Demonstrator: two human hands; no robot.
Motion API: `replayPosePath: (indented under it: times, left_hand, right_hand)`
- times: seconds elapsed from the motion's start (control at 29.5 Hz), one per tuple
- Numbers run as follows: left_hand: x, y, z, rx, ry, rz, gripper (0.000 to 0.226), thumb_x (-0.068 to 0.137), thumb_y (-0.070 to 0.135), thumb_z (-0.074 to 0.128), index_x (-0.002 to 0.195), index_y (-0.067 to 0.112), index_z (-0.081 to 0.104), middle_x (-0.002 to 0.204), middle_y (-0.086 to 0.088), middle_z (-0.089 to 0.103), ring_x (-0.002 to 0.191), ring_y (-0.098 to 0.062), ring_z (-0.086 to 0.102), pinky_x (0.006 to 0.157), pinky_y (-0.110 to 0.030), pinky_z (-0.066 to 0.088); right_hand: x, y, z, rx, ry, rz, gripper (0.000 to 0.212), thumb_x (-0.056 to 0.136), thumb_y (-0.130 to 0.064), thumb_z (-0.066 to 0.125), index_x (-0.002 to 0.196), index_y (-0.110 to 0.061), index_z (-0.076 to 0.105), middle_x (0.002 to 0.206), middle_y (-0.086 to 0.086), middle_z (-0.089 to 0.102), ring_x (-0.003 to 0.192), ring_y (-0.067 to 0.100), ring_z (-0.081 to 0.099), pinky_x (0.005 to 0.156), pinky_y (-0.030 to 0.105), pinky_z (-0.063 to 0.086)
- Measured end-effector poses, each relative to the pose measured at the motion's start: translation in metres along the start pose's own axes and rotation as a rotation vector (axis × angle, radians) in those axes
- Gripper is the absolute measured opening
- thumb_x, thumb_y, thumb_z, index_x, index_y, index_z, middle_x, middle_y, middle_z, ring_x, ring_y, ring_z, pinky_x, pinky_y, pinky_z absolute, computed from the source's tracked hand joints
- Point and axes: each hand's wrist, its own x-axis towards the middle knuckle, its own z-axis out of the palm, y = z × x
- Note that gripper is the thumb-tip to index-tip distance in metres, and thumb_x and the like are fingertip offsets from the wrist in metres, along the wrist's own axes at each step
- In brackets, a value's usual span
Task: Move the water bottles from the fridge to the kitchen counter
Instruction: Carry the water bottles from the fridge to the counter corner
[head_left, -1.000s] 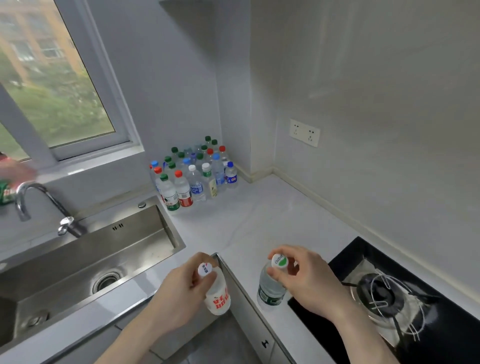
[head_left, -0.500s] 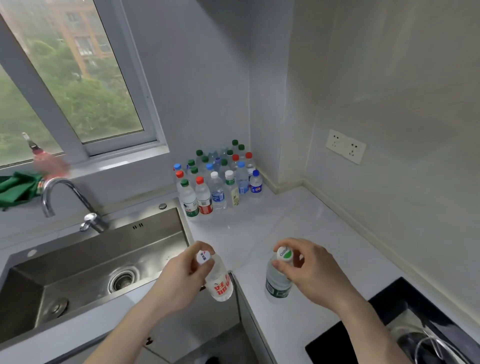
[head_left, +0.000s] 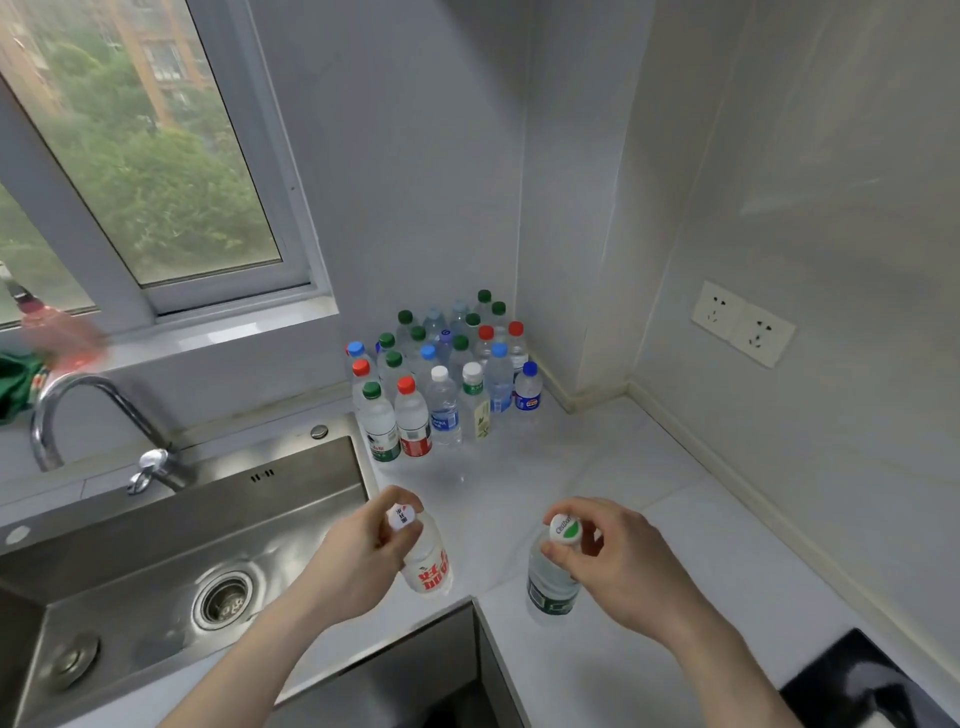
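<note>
My left hand (head_left: 358, 558) grips the neck of a small water bottle with a white cap and a red-printed label (head_left: 428, 564), held above the front of the white counter (head_left: 649, 499). My right hand (head_left: 618, 561) pinches the white-and-green cap of a second bottle with a dark green label (head_left: 550, 587), also held over the counter. In the back corner stands a cluster of several water bottles (head_left: 441, 374) with green, red, blue and white caps. The fridge is out of view.
A steel sink (head_left: 171, 525) with a curved tap (head_left: 78, 410) lies to the left, under a window. A black hob corner (head_left: 872, 680) shows at the lower right. A double wall socket (head_left: 743, 322) sits on the right wall. Bare counter lies between my hands and the bottle cluster.
The view has swung left and moved closer to the corner. Both hands carried their bottles forward over the counter; the hob has slid almost out of view.
</note>
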Motion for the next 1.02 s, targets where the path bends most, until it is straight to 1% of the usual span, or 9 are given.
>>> replayPosePath:
  times: [0.1,0.2,0.27,0.34,0.54,0.68,0.78,0.91,1.02]
  left_hand:
    - [0.035,-0.015,-0.011,0.005,-0.025,-0.017,0.008,0.102,0.036,0.054,0.104,0.044,0.054,0.078,-0.003,0.069,0.074,-0.016,0.067,0.064,-0.033,0.052]
    - [0.068,-0.026,-0.022,0.018,-0.04,-0.035,0.007,0.102,0.036,0.054,0.103,0.043,0.054,0.074,-0.005,0.069,0.075,-0.021,0.067,0.065,-0.032,0.051]
    - [0.089,-0.035,-0.027,0.012,-0.066,-0.051,0.006,0.102,0.034,0.054,0.104,0.04,0.055,0.066,0.0,0.066,0.073,-0.025,0.07,0.062,-0.031,0.052]
    - [0.11,-0.045,-0.033,0.023,-0.091,-0.058,0.008,0.102,0.032,0.054,0.107,0.038,0.055,0.057,0.008,0.061,0.076,-0.028,0.071,0.065,-0.036,0.054]
    - [0.162,-0.074,-0.037,0.027,-0.116,-0.098,0.012,0.101,0.031,0.054,0.108,0.04,0.056,0.07,0.001,0.066,0.079,-0.029,0.071,0.058,-0.031,0.05]
    - [0.188,-0.092,-0.04,0.023,-0.15,-0.112,0.015,0.102,0.031,0.053,0.113,0.042,0.055,0.075,0.006,0.063,0.083,-0.023,0.071,0.064,-0.032,0.051]
    - [0.202,-0.099,-0.042,0.024,-0.144,-0.102,0.015,0.103,0.03,0.053,0.116,0.037,0.055,0.072,0.006,0.061,0.086,-0.022,0.069,0.063,-0.032,0.049]
    - [0.218,-0.106,-0.047,0.061,-0.139,-0.074,0.015,0.104,0.03,0.051,0.117,0.035,0.054,0.067,0.003,0.061,0.069,-0.019,0.06,0.063,-0.034,0.05]
    - [0.226,-0.109,-0.051,0.059,-0.127,-0.063,0.015,0.105,0.03,0.05,0.119,0.033,0.053,0.065,0.006,0.058,0.06,-0.012,0.053,0.059,-0.03,0.047]
  right_hand:
    - [0.032,-0.007,0.01,-0.006,-0.019,0.021,0.014,0.088,-0.044,0.077,0.098,-0.043,0.068,0.093,-0.021,0.066,0.086,-0.002,0.059,0.07,0.012,0.045]
    - [0.06,-0.013,0.021,-0.01,-0.028,0.039,0.013,0.088,-0.043,0.077,0.097,-0.044,0.067,0.093,-0.022,0.066,0.085,-0.003,0.059,0.07,0.012,0.044]
    - [0.074,-0.017,0.028,-0.018,-0.028,0.048,0.013,0.089,-0.043,0.076,0.098,-0.046,0.067,0.096,-0.023,0.066,0.086,-0.003,0.059,0.071,0.013,0.045]
    - [0.09,-0.021,0.035,-0.011,-0.03,0.065,0.014,0.089,-0.042,0.076,0.099,-0.046,0.067,0.099,-0.024,0.066,0.087,-0.004,0.059,0.073,0.013,0.046]
    - [0.12,-0.029,0.051,-0.016,-0.024,0.105,0.014,0.089,-0.042,0.075,0.098,-0.049,0.066,0.099,-0.028,0.064,0.09,-0.004,0.061,0.077,0.016,0.049]
    - [0.143,-0.033,0.066,-0.042,-0.018,0.133,0.015,0.089,-0.042,0.075,0.101,-0.046,0.067,0.102,-0.023,0.065,0.088,-0.002,0.062,0.082,0.019,0.05]
    - [0.16,-0.035,0.079,-0.069,-0.03,0.145,0.017,0.089,-0.043,0.075,0.105,-0.045,0.067,0.105,-0.02,0.065,0.09,-0.001,0.061,0.082,0.019,0.049]
    - [0.183,-0.041,0.095,-0.093,-0.037,0.163,0.016,0.09,-0.045,0.073,0.104,-0.046,0.066,0.102,-0.019,0.064,0.09,-0.001,0.061,0.082,0.021,0.049]
    - [0.201,-0.046,0.106,-0.092,-0.046,0.17,0.017,0.091,-0.045,0.071,0.107,-0.046,0.066,0.103,-0.018,0.063,0.092,0.001,0.06,0.085,0.024,0.051]
